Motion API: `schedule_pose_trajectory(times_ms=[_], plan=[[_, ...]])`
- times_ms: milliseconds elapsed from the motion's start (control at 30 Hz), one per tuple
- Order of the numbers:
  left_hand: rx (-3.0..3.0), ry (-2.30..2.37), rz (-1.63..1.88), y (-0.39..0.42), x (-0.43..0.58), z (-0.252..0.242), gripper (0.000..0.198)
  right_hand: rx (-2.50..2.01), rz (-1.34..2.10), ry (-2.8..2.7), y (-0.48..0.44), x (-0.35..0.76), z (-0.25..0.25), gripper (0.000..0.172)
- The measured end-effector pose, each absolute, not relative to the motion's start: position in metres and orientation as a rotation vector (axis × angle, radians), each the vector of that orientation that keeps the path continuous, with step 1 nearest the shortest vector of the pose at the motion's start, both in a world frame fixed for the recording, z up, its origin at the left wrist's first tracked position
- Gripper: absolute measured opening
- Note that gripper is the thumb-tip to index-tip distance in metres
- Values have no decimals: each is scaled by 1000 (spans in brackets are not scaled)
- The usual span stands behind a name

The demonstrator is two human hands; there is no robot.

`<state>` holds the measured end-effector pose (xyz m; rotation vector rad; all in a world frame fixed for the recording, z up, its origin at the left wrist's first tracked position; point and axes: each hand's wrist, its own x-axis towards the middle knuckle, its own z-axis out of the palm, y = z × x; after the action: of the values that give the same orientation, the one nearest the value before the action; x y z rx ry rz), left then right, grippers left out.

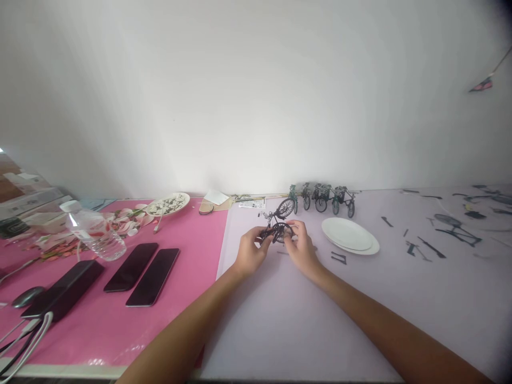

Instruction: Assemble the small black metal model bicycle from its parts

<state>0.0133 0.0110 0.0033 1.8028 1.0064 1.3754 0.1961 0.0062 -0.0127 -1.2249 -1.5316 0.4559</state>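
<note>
A small black model bicycle (pixel 276 226) is tilted between my two hands above the white tabletop, one wheel pointing up and away. My left hand (pixel 252 249) pinches the bicycle near its frame on the left. On the other side, my right hand (pixel 302 246) grips it by the lower wheel, fingertips on the rim. The fingers cover part of the frame. Just right of my right hand lie two small dark parts (pixel 338 258). Against the wall behind stands a row of several finished-looking model bicycles (pixel 322 198), some green and some black.
White plates (pixel 350 236) lie stacked to the right. Loose black bicycle parts (pixel 456 232) spread over the far right. On the pink mat (pixel 192 288) at left are two phones (pixel 152 277), a water bottle (pixel 96 234), a black power strip (pixel 64 290) with cables, and a filled plate (pixel 170 205).
</note>
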Motion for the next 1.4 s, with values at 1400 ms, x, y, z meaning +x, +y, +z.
schedule_pose_trajectory(times_ms=[1400], plan=[[1759,1018,1511,5,15,9,27,-1103,897,-1282,5,191,-9,50]])
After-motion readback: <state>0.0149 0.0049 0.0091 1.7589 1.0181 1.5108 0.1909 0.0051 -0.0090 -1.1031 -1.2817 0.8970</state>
